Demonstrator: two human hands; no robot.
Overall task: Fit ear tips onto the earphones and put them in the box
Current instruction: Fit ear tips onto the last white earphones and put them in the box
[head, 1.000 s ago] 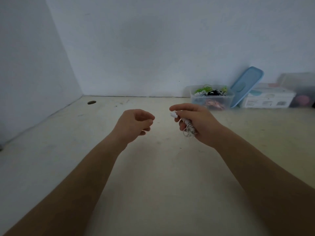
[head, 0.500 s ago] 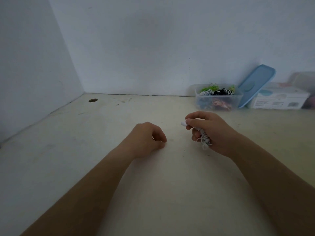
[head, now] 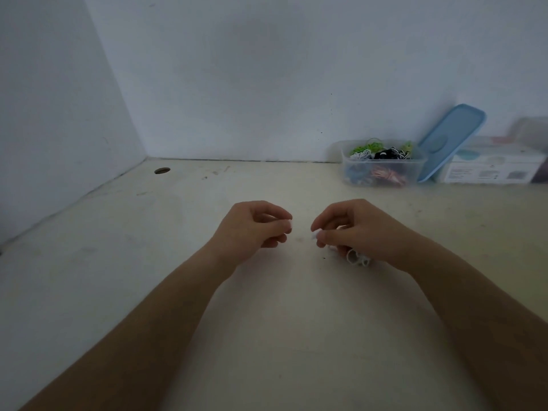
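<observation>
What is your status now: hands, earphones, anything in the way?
Left hand pinches small white piece, likely ear tip. Right hand grips white earphones, bud forward. Tip and bud apart, nothing between. Box open, back right.

Two hands hover over the middle of the table (head: 267, 336), the left hand (head: 252, 229) just left of the right hand (head: 361, 229) and apart from it, the earphones (head: 357, 258) bundled in the right hand's fingers. At the far right, against the back wall, stands the box (head: 382, 173), with a lid (head: 450, 140) leaning just right of it and a carton (head: 492, 169) beyond. A hole (head: 162, 170) lies in the table's far left corner.
</observation>
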